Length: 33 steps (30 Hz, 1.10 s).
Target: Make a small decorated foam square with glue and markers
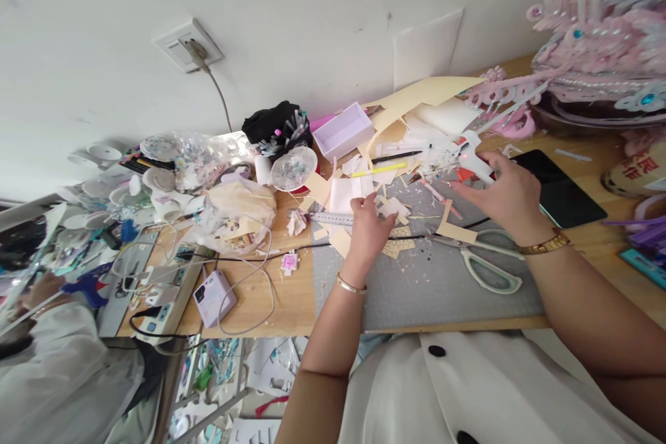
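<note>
My left hand (370, 229) is over the grey cutting mat (437, 298), palm down, with bent fingers and the thumb apart from them. Its fingertips are by a clear ruler (333, 218), a folded white paper piece (346, 193) and a white scrap (394, 208). I cannot see anything held there. My right hand (502, 187) curls around the handle of a white hot glue gun (471, 151), whose red light shows; a glue stick (513, 107) sticks out of its back. Beneath lie white-handled scissors (489, 270), a cream L-shaped strip (458, 225) and a yellow pencil (379, 170).
A lilac box (343, 130) and a black pen pouch (275, 126) stand along the wall. A dark tablet (559, 187) and pink beaded ornaments (598, 48) are at right. Cables, a bag (239, 211) and a lilac device (214, 298) lie left, beside a co-worker's sleeve (73, 354).
</note>
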### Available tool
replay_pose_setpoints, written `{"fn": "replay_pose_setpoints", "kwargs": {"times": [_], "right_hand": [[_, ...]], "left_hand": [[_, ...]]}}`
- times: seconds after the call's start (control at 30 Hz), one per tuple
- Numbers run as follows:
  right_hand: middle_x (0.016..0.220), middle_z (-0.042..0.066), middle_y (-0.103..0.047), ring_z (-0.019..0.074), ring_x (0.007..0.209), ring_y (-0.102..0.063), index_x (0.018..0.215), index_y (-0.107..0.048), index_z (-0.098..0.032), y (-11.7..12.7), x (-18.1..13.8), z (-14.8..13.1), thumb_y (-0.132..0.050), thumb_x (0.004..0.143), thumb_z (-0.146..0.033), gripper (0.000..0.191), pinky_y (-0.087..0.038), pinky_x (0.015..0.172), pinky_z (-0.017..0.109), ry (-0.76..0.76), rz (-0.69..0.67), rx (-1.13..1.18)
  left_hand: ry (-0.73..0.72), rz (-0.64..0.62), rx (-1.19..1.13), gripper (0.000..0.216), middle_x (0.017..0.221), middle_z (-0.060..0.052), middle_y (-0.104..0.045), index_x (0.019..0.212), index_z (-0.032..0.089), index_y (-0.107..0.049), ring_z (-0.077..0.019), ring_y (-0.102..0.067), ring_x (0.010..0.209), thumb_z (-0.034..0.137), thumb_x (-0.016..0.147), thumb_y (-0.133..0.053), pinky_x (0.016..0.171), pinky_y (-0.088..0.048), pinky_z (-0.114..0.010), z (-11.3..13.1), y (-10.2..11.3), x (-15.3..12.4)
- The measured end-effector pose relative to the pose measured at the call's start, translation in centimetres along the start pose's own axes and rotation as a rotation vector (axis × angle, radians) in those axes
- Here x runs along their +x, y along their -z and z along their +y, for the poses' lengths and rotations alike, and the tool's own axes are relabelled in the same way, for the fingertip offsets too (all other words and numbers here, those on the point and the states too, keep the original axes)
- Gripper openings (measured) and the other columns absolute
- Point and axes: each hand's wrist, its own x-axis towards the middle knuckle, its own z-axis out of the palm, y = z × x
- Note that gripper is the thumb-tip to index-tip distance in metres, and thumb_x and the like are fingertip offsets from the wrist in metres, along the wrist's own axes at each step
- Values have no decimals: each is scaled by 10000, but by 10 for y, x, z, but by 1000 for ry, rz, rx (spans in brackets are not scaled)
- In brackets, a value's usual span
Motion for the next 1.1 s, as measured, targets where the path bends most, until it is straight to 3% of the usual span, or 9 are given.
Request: {"fn": "replay_pose_setpoints", "kwargs": {"times": [0.1, 0.23, 0.3, 0.4, 0.57, 0.7, 0.8, 0.93, 1.1], "right_hand": [[1020, 161, -768, 312, 863, -696, 1187, -687, -160, 0, 0, 0, -742, 684, -531, 627, -490, 728, 370, 31, -3, 3], [1025, 144, -774, 301, 833, -698, 1161, -700, -174, 1, -2, -1, -727, 675, -561, 622, -500, 717, 381, 122, -41, 23], [1028, 121, -779, 306, 855, -709, 1151, -705, -191, 2, -5, -3, -710, 682, -592, 617, -504, 719, 384, 181, -46, 29], [1044, 100, -784, 318, 913, -720, 1135, -719, -212, 3, -9, -9, -677, 712, -606, 579, -508, 733, 389, 235, -41, 3], [1061, 109, -788, 321, 905, -725, 1133, -735, -199, 4, -9, -17, -649, 736, -566, 547, -495, 693, 383, 232, -27, -78], [1059, 124, -782, 332, 921, -714, 1135, -727, -188, 5, -6, -16, -617, 755, -595, 567, -485, 693, 381, 238, -27, -105], [1094, 136, -772, 332, 923, -706, 1189, -698, -169, 5, -3, -11, -550, 815, -572, 570, -477, 685, 379, 283, -45, -114], [1139, 136, -757, 316, 940, -698, 1266, -652, -164, 4, 0, -2, -400, 929, -483, 528, -473, 700, 378, 366, -107, -98], [1134, 129, -755, 308, 961, -697, 1258, -658, -178, 1, 2, 2, -306, 974, -378, 494, -477, 736, 388, 348, -106, -112]], "left_hand": [[-36, 86, 28, 432, 1164, -109, -512, 1177, 190, -685, -173, -591, 802, 203, 756, -778, 884, -484, -360, 6, 23, 6], [-224, 137, 15, 28, 781, -28, -549, 816, 199, -741, -173, -541, 750, 205, 823, -714, 797, -441, -325, 41, 61, 34], [-332, 87, 1, 175, 677, -6, -511, 689, 193, -695, -157, -503, 707, 223, 861, -682, 733, -399, -313, 72, 68, 52], [-347, -142, 3, 398, 562, 21, -337, 527, 175, -556, -129, -438, 633, 302, 855, -741, 660, -333, -304, 120, 53, 75], [-334, -314, 86, 647, 540, 25, -239, 449, 208, -324, -147, -461, 647, 394, 738, -873, 675, -354, -331, 165, 4, 95], [-383, -323, 44, 546, 608, 3, -345, 517, 191, -411, -214, -567, 801, 316, 683, -916, 751, -413, -349, 174, -9, 98], [-368, -339, 120, 456, 662, -15, -389, 548, 166, -464, -248, -575, 897, 243, 736, -872, 807, -419, -379, 178, -9, 98], [-358, -382, 220, 471, 622, 12, -289, 521, 175, -445, -176, -495, 808, 226, 810, -813, 801, -398, -376, 183, -11, 97], [-418, -385, 236, 433, 648, 34, -224, 552, 139, -492, -103, -367, 774, 247, 872, -763, 815, -367, -363, 185, -15, 96]]}}
